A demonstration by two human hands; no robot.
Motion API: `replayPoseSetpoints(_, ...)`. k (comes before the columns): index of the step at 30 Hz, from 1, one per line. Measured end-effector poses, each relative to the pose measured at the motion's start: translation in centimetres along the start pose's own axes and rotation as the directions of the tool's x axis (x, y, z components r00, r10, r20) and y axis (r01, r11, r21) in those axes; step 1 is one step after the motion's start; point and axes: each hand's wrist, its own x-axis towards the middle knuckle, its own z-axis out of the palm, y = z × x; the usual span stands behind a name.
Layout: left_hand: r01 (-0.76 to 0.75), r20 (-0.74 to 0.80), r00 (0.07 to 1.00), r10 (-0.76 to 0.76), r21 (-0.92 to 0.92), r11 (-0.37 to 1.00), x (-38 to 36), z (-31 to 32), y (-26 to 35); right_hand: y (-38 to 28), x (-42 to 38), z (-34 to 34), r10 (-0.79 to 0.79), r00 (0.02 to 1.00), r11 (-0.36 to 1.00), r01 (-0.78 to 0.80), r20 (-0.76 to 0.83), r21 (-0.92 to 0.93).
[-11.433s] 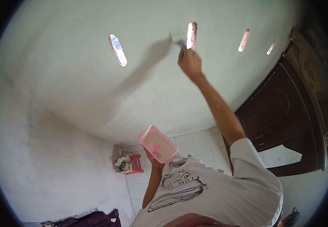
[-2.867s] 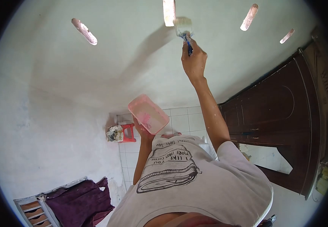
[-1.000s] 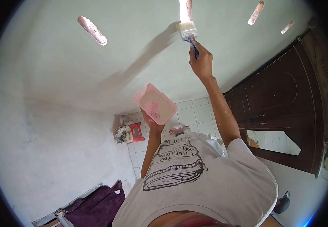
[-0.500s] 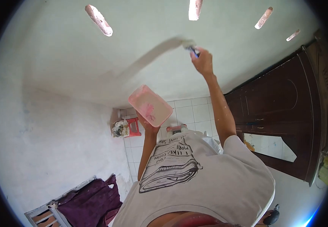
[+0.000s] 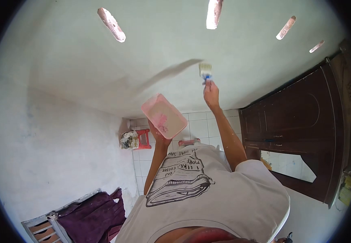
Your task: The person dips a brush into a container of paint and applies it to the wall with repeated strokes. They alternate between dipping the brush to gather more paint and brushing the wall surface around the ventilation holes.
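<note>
1. The right hand [image 5: 211, 94] is raised toward the pale green painted wall [image 5: 159, 60], with the fingers closed around the blue handle of a wide flat paintbrush with pale bristles [image 5: 205, 70].
2. The bristles of the paintbrush point up and seem to lie on the wall, a little below the middle one of the narrow vent slots [image 5: 214, 14]; I cannot tell for sure if they touch it.
3. The left hand [image 5: 159, 135] holds a pink rectangular plastic tray [image 5: 163, 116] from below. The fingers are mostly hidden under the tray, so I cannot tell how wide they are spread.
4. The tray is tilted, its open side faces up and toward the wall, and it is left of the brush and lower than it, well apart from it.
5. The person wears a white T-shirt with a dark printed drawing [image 5: 208, 194].
6. Far below, on the white tiled floor [image 5: 202, 127], a small red plastic stool [image 5: 143, 139] stands near the corner, with a crumpled bundle just beside it.
7. On the right stands a dark brown wooden wardrobe [image 5: 301, 121].
8. At the lower left a purple cloth [image 5: 94, 214] lies over a low frame.
</note>
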Motion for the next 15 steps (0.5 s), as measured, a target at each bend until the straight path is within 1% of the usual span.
replayPoseSetpoints(1,0.005,-0.005,1.000,-0.005,0.007,1.000,0.1,-0.3,0.0,-2.5,1.0,-0.4,-0.145,0.987,0.989,0.144,-0.072,-0.020)
replayPoseSetpoints(2,-0.015,-0.039,0.999,0.016,0.014,1.000,0.0,-0.4,0.1,-5.5,1.8,-1.1,-0.277,0.951,0.961,0.273,-0.139,-0.051)
replayPoseSetpoints(4,-0.026,-0.078,0.997,0.028,0.032,0.999,-0.3,0.2,-0.2,-12.6,3.1,-3.5,-0.161,0.985,0.986,0.164,-0.062,0.039)
replayPoseSetpoints(5,-0.068,-0.059,0.995,0.079,0.180,0.981,-0.4,1.4,-0.2,-14.6,4.1,-4.0,-0.261,0.961,0.961,0.268,-0.096,0.071)
replayPoseSetpoints(6,-0.117,-0.030,0.991,0.134,0.325,0.938,-0.3,2.0,-0.1,-13.7,6.2,-2.7,-0.304,0.940,0.950,0.311,-0.158,0.021)
replayPoseSetpoints(7,-0.120,-0.031,0.990,0.138,0.327,0.937,-0.3,2.0,-0.2,-12.0,7.7,-1.1,-0.350,0.912,0.936,0.351,-0.213,-0.036)
replayPoseSetpoints(8,-0.124,0.001,0.992,0.128,0.278,0.953,-0.4,1.9,-0.3,-9.3,7.7,0.2,-0.351,0.913,0.936,0.352,-0.210,-0.034)
replayPoseSetpoints(9,-0.124,0.036,0.992,0.119,0.229,0.965,-0.6,1.8,-0.2,-5.8,7.5,1.6,-0.344,0.924,0.938,0.332,-0.164,-0.098)
replayPoseSetpoints(10,-0.127,0.038,0.992,0.122,0.230,0.965,-0.5,1.6,-0.2,-2.6,7.4,2.7,-0.337,0.934,0.935,0.316,-0.121,-0.163)
replayPoseSetpoints(11,-0.094,-0.013,0.995,0.096,0.101,0.990,-0.2,1.3,-0.2,-0.3,6.5,3.4,-0.310,0.945,0.942,0.291,-0.100,-0.166)
replayPoseSetpoints(12,-0.063,-0.062,0.996,0.061,-0.032,0.997,-0.1,1.2,-0.2,2.3,5.7,4.2,-0.251,0.964,0.954,0.232,-0.085,-0.189)
replayPoseSetpoints(13,-0.063,-0.061,0.996,0.061,-0.034,0.997,0.0,1.3,-0.1,6.2,5.4,5.7,-0.268,0.959,0.936,0.237,-0.093,-0.260)
replayPoseSetpoints(14,-0.073,-0.049,0.996,0.073,-0.001,0.997,-0.2,1.6,0.1,6.6,4.4,5.8,-0.283,0.954,0.913,0.237,-0.098,-0.332)
replayPoseSetpoints(15,-0.083,-0.037,0.996,0.084,0.032,0.996,-0.4,1.9,0.2,6.9,4.4,5.3,-0.282,0.955,0.912,0.235,-0.098,-0.335)
